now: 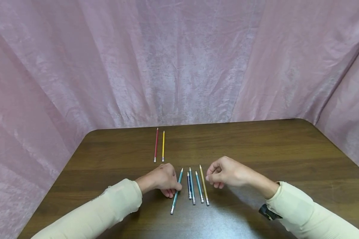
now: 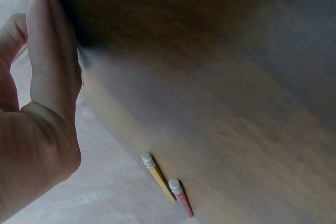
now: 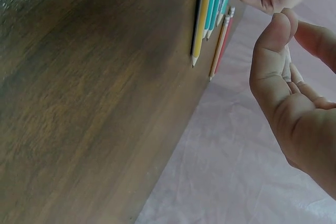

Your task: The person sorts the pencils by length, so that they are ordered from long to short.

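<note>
My left hand (image 1: 167,181) pinches a teal pencil (image 1: 175,198) near its middle, and the pencil lies slanted with its tip pointing away. To its right are a dark blue pencil (image 1: 189,187), a blue-teal pencil (image 1: 192,189), another teal pencil (image 1: 199,188) and a gold pencil (image 1: 204,187), side by side with tips pointing away. Just right of the gold pencil, my right hand (image 1: 227,172) hovers with loosely curled fingers and holds nothing. In the right wrist view its thumb (image 3: 273,38) meets the index finger.
Farther back on the brown wooden table (image 1: 257,146) lie a red pencil (image 1: 156,144) and a yellow pencil (image 1: 163,146), erasers toward me. A pink curtain (image 1: 179,66) hangs behind the table's far edge.
</note>
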Tool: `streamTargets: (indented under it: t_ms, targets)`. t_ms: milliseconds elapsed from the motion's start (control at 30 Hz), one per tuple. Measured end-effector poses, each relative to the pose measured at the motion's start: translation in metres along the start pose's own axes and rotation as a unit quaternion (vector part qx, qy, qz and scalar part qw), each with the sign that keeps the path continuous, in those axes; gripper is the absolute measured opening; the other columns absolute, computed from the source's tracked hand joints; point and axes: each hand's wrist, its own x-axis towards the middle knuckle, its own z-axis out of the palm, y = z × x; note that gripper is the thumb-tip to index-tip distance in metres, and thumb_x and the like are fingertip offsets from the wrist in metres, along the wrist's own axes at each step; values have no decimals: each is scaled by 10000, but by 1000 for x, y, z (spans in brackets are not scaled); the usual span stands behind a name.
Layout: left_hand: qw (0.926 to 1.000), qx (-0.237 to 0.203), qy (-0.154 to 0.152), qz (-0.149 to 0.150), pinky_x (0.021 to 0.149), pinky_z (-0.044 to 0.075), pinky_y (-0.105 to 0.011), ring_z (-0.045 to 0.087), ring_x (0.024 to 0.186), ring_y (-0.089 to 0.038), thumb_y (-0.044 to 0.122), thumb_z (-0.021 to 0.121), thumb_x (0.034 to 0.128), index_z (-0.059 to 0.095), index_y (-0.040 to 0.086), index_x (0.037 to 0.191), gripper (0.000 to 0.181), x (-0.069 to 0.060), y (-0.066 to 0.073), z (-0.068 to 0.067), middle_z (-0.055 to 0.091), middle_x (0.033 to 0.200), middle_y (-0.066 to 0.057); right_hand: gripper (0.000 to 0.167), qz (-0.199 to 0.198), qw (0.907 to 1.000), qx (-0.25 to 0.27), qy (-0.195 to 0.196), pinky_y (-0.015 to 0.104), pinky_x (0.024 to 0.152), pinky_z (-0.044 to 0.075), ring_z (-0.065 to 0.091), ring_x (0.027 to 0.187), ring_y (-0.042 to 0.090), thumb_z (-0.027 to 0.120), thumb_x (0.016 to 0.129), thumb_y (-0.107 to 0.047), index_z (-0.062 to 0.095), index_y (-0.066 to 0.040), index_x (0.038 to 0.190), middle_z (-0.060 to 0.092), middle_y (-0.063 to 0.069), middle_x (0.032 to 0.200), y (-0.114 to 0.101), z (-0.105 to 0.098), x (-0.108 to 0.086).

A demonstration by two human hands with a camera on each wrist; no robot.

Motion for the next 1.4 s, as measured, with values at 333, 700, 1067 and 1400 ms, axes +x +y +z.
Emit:
streamTargets:
  t_ms: [333, 700, 1067, 1400]
  targets:
    - [9991, -361, 71, 197, 499, 600, -275, 620, 468, -108, 3, 698, 816, 661, -2, 663, 158, -6, -3, -9, 644, 563, -69, 96, -19, 10000, 55, -61, 313, 600, 611, 638, 651, 153, 672, 895, -39, 672, 54, 917, 669, 88, 739, 2, 3, 3]
    - [9976, -521, 380, 267, 528, 612, -291, 653, 507, -135, 21, 680, 823, 657, 4, 702, 124, -11, -1, -24, 655, 614, -98, 94, -66, 9998, 95, -152, 324, 602, 612, 633, 643, 142, 669, 897, -42, 667, 51, 904, 674, 107, 740, 3, 8, 10]
    - [9952, -732, 642, 136, 522, 610, -285, 659, 506, -151, 0, 695, 815, 645, -3, 749, 83, -16, 2, -33, 659, 626, -122, 109, -16, 9997, 155, -195, 330, 609, 614, 634, 646, 148, 678, 900, -37, 663, 71, 906, 677, 126, 753, 3, 11, 15]
    - [9941, -741, 788, 80, 528, 611, -282, 650, 505, -132, 8, 692, 827, 661, 2, 742, 90, -20, 4, -45, 667, 621, -111, 104, 28, 9997, 65, -217, 325, 611, 612, 631, 640, 145, 683, 906, -43, 668, 60, 896, 666, 80, 725, 0, 15, 20]
